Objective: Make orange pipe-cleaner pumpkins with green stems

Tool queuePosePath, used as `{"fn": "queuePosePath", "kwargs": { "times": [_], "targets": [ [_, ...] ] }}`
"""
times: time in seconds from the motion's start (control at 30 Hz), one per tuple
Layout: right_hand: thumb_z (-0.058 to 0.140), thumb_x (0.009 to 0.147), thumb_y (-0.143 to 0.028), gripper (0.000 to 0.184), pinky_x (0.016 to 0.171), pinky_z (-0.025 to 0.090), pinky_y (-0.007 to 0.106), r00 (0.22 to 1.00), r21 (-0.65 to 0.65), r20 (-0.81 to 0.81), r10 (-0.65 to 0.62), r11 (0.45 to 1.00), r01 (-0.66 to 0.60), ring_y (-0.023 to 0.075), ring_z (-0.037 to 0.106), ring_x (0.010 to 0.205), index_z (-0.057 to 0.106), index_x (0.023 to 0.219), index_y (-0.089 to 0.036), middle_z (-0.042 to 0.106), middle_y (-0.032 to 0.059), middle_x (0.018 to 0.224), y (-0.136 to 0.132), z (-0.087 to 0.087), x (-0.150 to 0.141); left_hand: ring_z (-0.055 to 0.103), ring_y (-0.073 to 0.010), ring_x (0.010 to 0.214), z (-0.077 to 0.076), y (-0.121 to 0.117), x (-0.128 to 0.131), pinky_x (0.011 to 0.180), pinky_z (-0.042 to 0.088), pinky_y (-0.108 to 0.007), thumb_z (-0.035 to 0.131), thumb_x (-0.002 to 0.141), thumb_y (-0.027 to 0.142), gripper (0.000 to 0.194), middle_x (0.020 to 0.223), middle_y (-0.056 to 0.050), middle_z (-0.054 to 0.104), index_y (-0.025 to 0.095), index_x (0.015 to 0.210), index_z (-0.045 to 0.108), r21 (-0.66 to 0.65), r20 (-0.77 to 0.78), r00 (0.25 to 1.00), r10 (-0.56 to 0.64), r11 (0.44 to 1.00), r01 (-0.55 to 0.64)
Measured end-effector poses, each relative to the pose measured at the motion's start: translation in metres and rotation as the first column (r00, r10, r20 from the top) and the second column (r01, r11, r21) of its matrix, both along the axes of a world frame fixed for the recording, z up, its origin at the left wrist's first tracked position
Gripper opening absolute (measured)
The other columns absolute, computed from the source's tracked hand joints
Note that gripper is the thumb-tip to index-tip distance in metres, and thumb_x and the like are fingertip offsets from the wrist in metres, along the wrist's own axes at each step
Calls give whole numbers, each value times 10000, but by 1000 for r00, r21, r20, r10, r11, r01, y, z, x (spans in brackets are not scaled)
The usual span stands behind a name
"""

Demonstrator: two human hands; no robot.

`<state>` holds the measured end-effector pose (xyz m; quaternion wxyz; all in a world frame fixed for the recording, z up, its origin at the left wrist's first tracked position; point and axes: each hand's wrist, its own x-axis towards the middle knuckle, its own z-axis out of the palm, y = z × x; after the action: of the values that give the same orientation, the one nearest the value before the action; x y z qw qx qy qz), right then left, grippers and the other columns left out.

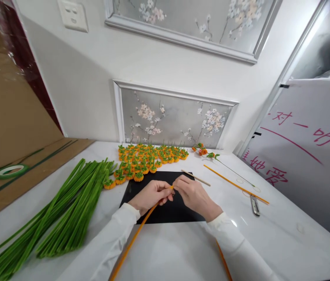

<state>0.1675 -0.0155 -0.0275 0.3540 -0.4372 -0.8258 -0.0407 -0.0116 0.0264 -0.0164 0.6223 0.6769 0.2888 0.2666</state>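
Between our fingertips, over the black mat (165, 214), we pinch a small part of an orange strip (137, 236): the left hand (153, 192) has thumb and forefinger closed on it, the right hand (196, 195) has its bunched fingertips pressed at the same spot. One length runs from the left hand toward the near edge; another orange length (224, 260) shows beside our right forearm, and we cannot tell whether the two join. We judge this piece barely begun, since it shows no rounded body or green top. Far and left of the mat, dozens of small orange pieces with green tops (138, 177) look finished. The green strips (77, 218), heaped at left, and one orange strip (229, 180) lying at right are still unshaped. The wooden stick (200, 180) crosses the mat's far right edge, and the utility knife (254, 206) touches the near part of that right-hand strip. On the white table (176, 249), our best room for moving seems to be near and right; the heap limits us at left, the orange pieces and the wall panel (173, 117) on the far side.
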Motion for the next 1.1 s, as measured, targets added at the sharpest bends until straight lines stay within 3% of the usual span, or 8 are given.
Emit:
{"fn": "queuePosePath", "kwargs": {
  "times": [0.13, 0.23, 0.37, 0.43, 0.63, 0.77, 0.9, 1.1],
  "targets": [
    [432, 876, -190, 190, 524, 382, 224, 923, -408, -386, -1, 897, -170, 117, 482, 556, 524, 710, -183, 500, -16, 601, 6, -8, -2, 481, -102, 567, -4, -1, 3, 571, 332, -233, 481, 854, 237, 264, 621, 2, 585, 145, 647, 615, 556, -149, 973, 178, 829, -67],
    [370, 889, -217, 235, 423, 347, 210, 885, -538, -465, -40, 807, -246, 95, 424, 432, 494, 692, -183, 449, -46, 524, 9, -11, -1, 470, -107, 584, -6, -3, 5, 586, 316, -238, 426, 875, 231, 303, 604, 17, 547, 156, 620, 572, 637, -158, 966, 203, 768, -57],
    [473, 871, -248, 148, 583, 469, 239, 895, -400, -445, -19, 899, -180, 124, 581, 652, 563, 971, -186, 615, 16, 814, 7, -8, 0, 408, -105, 554, -6, -1, 3, 529, 286, -228, 485, 847, 347, 307, 578, 23, 489, 161, 605, 516, 361, -156, 973, 167, 927, -101],
    [548, 834, -191, 304, 769, 489, 284, 944, -227, -328, 33, 967, -112, 165, 600, 913, 534, 1137, -217, 616, 54, 1040, 5, -6, 1, 366, -94, 499, -5, 1, 1, 473, 256, -217, 488, 836, 425, 320, 559, 32, 462, 168, 647, 505, 209, -164, 977, 136, 973, -100],
    [445, 911, -117, 238, 724, 495, 225, 997, 57, 78, -19, 998, 14, 140, 632, 867, 625, 1031, -216, 646, 65, 1031, 4, -7, 4, 217, -57, 395, -3, -1, 1, 384, 146, -193, 475, 793, 593, 423, 499, 75, 352, 186, 681, 443, -15, -165, 986, 0, 1000, -3],
    [440, 899, -80, 249, 641, 472, 201, 984, 126, 166, -65, 991, 45, 136, 637, 820, 630, 1007, -199, 662, 63, 995, 3, -7, 3, 201, -48, 394, -1, -1, -1, 384, 139, -189, 508, 780, 602, 432, 510, 76, 367, 179, 701, 462, -90, -110, 992, -66, 994, 56],
    [432, 906, -111, 213, 679, 468, 215, 1000, 28, 16, -23, 999, 23, 134, 620, 807, 628, 929, -191, 651, 58, 957, 3, -6, 1, 338, -73, 430, 3, 1, -3, 436, 257, -210, 511, 820, 494, 365, 569, 19, 514, 157, 689, 561, 186, -181, 983, -26, 981, 60],
    [488, 840, -169, 159, 645, 402, 249, 927, -268, -372, -46, 962, -60, 142, 525, 690, 606, 734, -184, 567, 17, 728, 6, -8, -7, 544, -147, 614, -1, 2, -2, 613, 351, -240, 450, 865, 199, 274, 662, -27, 634, 182, 671, 642, 715, -224, 950, 218, 699, 8]
  ]
}}
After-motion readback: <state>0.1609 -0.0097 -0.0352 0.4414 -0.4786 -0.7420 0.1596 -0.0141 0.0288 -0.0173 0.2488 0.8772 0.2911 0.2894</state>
